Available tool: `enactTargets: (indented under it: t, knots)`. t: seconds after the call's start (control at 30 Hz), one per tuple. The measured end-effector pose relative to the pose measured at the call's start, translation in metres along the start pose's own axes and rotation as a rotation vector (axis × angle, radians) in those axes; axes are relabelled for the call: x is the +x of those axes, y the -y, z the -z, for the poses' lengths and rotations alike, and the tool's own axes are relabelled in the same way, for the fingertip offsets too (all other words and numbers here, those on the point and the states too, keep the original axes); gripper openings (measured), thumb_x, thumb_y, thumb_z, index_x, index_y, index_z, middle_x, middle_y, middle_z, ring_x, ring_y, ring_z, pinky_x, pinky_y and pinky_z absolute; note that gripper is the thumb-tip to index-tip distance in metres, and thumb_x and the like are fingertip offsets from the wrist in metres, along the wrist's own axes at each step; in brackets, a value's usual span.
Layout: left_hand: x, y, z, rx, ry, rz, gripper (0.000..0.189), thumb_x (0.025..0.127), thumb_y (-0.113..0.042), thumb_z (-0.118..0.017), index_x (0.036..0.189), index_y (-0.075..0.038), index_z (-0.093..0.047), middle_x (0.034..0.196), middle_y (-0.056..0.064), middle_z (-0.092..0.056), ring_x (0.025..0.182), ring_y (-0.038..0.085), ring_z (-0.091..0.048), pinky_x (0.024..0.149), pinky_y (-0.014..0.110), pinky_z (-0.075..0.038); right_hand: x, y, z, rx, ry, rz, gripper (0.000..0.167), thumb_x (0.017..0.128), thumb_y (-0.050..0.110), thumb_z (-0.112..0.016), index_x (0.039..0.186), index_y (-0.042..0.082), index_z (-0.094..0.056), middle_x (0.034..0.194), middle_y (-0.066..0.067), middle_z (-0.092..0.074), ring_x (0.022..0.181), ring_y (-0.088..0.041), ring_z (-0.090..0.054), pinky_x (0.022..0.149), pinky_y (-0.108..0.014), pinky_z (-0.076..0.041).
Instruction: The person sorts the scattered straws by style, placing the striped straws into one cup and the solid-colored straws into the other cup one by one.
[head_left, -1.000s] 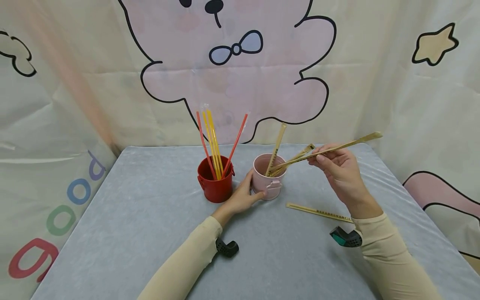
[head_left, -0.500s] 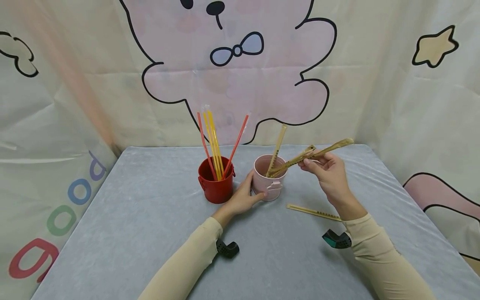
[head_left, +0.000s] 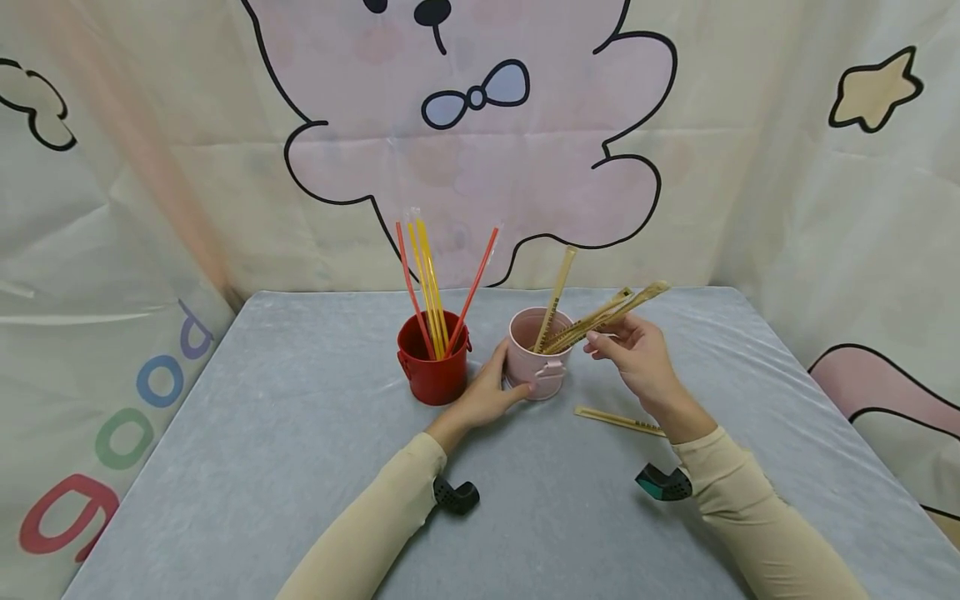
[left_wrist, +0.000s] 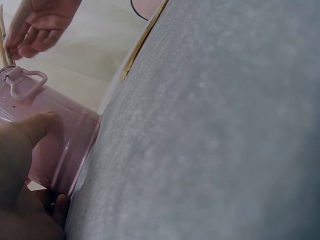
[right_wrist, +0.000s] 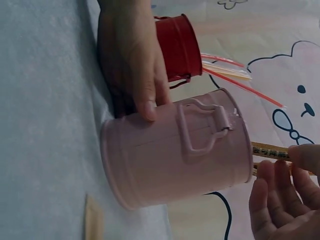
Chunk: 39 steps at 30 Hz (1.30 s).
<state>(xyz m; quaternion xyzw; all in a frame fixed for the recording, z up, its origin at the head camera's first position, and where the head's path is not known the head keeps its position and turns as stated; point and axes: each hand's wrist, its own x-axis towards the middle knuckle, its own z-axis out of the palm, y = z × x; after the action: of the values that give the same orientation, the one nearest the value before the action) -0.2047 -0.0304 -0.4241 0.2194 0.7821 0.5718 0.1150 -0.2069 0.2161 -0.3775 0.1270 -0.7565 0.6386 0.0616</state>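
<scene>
My left hand grips the small pink bucket low on its side, thumb in front and fingers behind. Several slim, yellowish wrapped chopsticks stand in it; one packet leans upright, others slant right. Between thumb and fingers, my right hand pinches a slanting chopstick packet whose lower end is inside the bucket. Dark printed characters show on the wrapper in the right wrist view. Another chopstick packet lies on the cloth in front, partly covered by the right arm.
Left of the pink bucket stands a red bucket with red and yellow straws, close to the left hand. A grey cloth covers the table. Behind hangs a printed curtain. Each wrist carries a black device.
My right hand has moved left and slightly down with the chopstick packet, whose lower end sinks deeper into the pink bucket at a steeper slant. My left hand stays on the bucket.
</scene>
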Motion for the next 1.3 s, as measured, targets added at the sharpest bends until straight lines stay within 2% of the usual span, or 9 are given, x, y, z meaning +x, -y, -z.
enactTargets:
  t: [0.07,0.3,0.43,0.5,0.63,0.8,0.97,1.13,1.3]
  knots:
    - [0.001,0.0,0.0,0.001,-0.003,-0.002,0.081,0.096,-0.011,-0.068,0.16,-0.008,-0.018,0.166,0.013,-0.025,0.156,0.027,-0.023,0.128,0.047,-0.022,0.001,-0.002,-0.002,-0.066,0.013,-0.017,0.028,0.097,0.007,-0.065,0.116,-0.013,-0.059,0.09,0.014,-0.07,0.076,-0.002,-0.066,0.071,-0.018,-0.056]
    - [0.017,0.034,-0.007,0.012,-0.034,-0.028,0.084,0.096,-0.019,-0.07,0.161,-0.018,-0.017,0.166,0.005,-0.026,0.155,0.022,-0.025,0.127,0.047,-0.023,0.0,-0.004,-0.006,-0.158,0.034,-0.072,0.029,0.096,0.008,-0.066,0.116,-0.013,-0.063,0.089,0.013,-0.067,0.07,-0.002,-0.059,0.065,-0.018,-0.051]
    - [0.017,0.032,-0.007,0.025,-0.04,-0.031,0.083,0.096,-0.021,-0.07,0.16,-0.019,-0.018,0.165,0.003,-0.03,0.153,0.019,-0.029,0.127,0.045,-0.027,0.002,-0.005,-0.006,-0.202,0.081,-0.088,0.03,0.098,0.013,-0.066,0.116,-0.011,-0.065,0.088,0.015,-0.065,0.072,-0.002,-0.057,0.064,-0.02,-0.049]
    - [0.017,0.032,-0.007,0.031,-0.04,-0.031,0.083,0.096,-0.022,-0.07,0.16,-0.019,-0.018,0.164,0.002,-0.03,0.153,0.018,-0.03,0.126,0.043,-0.027,0.005,-0.003,-0.001,-0.234,0.113,-0.087,0.03,0.099,0.016,-0.065,0.115,-0.009,-0.065,0.089,0.011,-0.065,0.073,-0.003,-0.057,0.064,-0.021,-0.049]
    - [0.018,0.033,-0.008,0.029,-0.052,-0.047,0.082,0.096,-0.022,-0.069,0.16,-0.017,-0.019,0.164,0.004,-0.031,0.153,0.019,-0.03,0.127,0.043,-0.027,0.008,0.0,0.013,-0.36,0.223,-0.055,0.028,0.1,0.018,-0.063,0.114,-0.006,-0.067,0.098,-0.008,-0.07,0.078,-0.008,-0.063,0.069,-0.025,-0.052]
    - [0.012,0.04,-0.012,0.035,-0.057,-0.015,0.082,0.095,-0.021,-0.07,0.16,-0.018,-0.019,0.164,0.004,-0.03,0.154,0.019,-0.028,0.127,0.044,-0.025,0.006,-0.006,0.029,-0.495,0.438,-0.039,0.029,0.101,0.022,-0.062,0.12,0.001,-0.068,0.116,-0.021,-0.07,0.093,-0.018,-0.068,0.079,-0.027,-0.056]
    - [0.008,0.042,-0.015,0.021,-0.04,0.001,0.083,0.095,-0.024,-0.07,0.16,-0.02,-0.019,0.165,0.002,-0.029,0.155,0.019,-0.026,0.127,0.045,-0.025,0.001,-0.014,0.039,-0.476,0.535,-0.049,0.03,0.1,0.02,-0.063,0.124,0.002,-0.066,0.119,-0.023,-0.068,0.098,-0.022,-0.068,0.081,-0.025,-0.055]
    - [0.008,0.038,-0.011,0.013,-0.056,-0.013,0.083,0.095,-0.023,-0.07,0.16,-0.02,-0.019,0.165,0.003,-0.03,0.154,0.021,-0.028,0.127,0.048,-0.025,-0.001,-0.018,0.049,-0.431,0.643,-0.02,0.033,0.099,0.014,-0.065,0.127,-0.005,-0.063,0.122,-0.027,-0.065,0.102,-0.024,-0.068,0.085,-0.024,-0.056]
    - [0.012,0.037,-0.008,0.039,-0.058,-0.026,0.082,0.095,-0.023,-0.07,0.16,-0.021,-0.019,0.165,0.003,-0.03,0.154,0.021,-0.028,0.127,0.046,-0.026,-0.012,-0.022,0.066,-0.485,0.725,-0.032,0.035,0.096,0.014,-0.068,0.126,-0.005,-0.063,0.118,-0.023,-0.067,0.1,-0.02,-0.066,0.084,-0.027,-0.056]
